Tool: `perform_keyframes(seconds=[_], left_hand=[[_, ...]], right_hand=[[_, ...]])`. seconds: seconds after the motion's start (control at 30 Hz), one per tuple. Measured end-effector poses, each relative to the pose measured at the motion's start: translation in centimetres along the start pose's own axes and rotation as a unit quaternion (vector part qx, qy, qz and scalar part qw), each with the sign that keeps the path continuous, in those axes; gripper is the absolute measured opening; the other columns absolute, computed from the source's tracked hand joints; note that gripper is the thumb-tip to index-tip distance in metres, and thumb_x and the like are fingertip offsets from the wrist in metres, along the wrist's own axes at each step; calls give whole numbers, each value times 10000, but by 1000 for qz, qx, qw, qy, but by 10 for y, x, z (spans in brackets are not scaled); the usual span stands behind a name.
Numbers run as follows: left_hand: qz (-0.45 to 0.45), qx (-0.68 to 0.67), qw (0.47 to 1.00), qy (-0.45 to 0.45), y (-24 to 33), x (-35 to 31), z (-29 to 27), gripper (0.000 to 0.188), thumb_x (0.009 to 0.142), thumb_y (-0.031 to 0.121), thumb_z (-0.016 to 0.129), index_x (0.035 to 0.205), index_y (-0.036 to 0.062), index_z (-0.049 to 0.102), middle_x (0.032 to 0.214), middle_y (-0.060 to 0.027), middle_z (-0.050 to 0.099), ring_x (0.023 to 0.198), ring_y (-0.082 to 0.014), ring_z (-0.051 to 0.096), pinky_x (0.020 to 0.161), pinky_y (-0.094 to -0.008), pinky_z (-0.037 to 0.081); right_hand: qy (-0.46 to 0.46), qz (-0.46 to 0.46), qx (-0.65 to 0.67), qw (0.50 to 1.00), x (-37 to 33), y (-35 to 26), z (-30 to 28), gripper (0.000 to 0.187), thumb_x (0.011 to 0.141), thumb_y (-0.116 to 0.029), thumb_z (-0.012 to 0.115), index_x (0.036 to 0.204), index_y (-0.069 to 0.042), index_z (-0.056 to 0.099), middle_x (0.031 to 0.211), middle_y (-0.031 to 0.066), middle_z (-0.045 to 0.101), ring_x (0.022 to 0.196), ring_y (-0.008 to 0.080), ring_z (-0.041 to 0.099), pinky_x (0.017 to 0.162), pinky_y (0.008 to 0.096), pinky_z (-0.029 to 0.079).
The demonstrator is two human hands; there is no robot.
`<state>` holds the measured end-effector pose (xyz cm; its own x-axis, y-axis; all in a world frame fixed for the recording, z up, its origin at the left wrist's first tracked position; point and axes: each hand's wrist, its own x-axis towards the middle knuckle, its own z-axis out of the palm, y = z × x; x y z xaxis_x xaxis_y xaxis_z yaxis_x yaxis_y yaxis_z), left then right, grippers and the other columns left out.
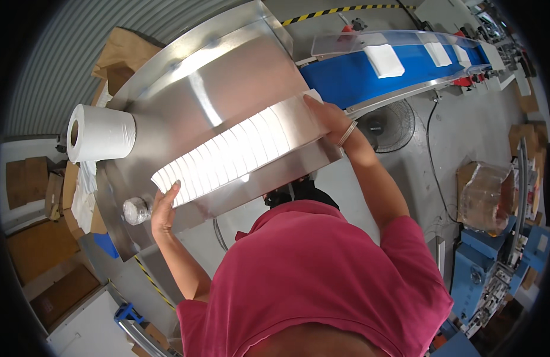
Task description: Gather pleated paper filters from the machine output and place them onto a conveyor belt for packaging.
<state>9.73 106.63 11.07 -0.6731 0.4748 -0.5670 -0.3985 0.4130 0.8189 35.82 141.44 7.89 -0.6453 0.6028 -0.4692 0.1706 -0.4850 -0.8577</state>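
Note:
A long row of white, flat pieces that look like folded paper point(227, 152) stands on edge, packed face to face, across a shiny metal table point(251, 65). My left hand point(164, 209) grips the row's left end, its thumb on the near side and the other fingers partly hidden. At the right end, my right hand point(328, 118) is closed around the last part of the row, beside a white edge; its fingertips are partly hidden. Next to my left hand sits a small round clear-wrapped roll point(136, 210).
A big white roll point(108, 133) lies at the table's left edge. Beyond the right end runs a blue conveyor belt point(340, 80) carrying several white pieces point(384, 60). A floor fan point(387, 126) stands below it. Cardboard boxes point(36, 244) line the left side; blue machinery point(474, 271) is at right.

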Motion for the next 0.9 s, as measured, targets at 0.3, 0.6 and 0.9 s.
perform_keyframes(seconds=[0.3, 0.6, 0.9], left_hand=[[2, 8, 1000, 5, -1, 0, 4, 765, 722, 272, 749, 1321, -6, 363, 1263, -112, 491, 1185, -223, 437, 992, -337, 310], [5, -11, 1000, -9, 2, -5, 17, 744, 752, 251, 727, 1330, -20, 344, 1273, -112, 481, 1188, -212, 435, 996, -326, 311], [8, -2, 1000, -18, 5, -4, 26, 732, 747, 261, 733, 1318, -14, 366, 1253, -105, 499, 1177, -201, 446, 996, -320, 310]], right_hand=[[86, 55, 56, 993, 34, 12, -52, 339, 870, -293, 552, 1057, -10, 558, 908, 92, 622, 849, 238, 613, 788, 362, 477], [6, 13, -117, 993, -4, -3, 0, 551, 837, -444, 597, 1134, 19, 563, 1016, 79, 608, 876, 127, 571, 775, 252, 460], [53, 1, -159, 986, -5, -11, 2, 506, 847, -407, 591, 1093, 35, 574, 962, 80, 624, 822, 138, 592, 739, 256, 468]])
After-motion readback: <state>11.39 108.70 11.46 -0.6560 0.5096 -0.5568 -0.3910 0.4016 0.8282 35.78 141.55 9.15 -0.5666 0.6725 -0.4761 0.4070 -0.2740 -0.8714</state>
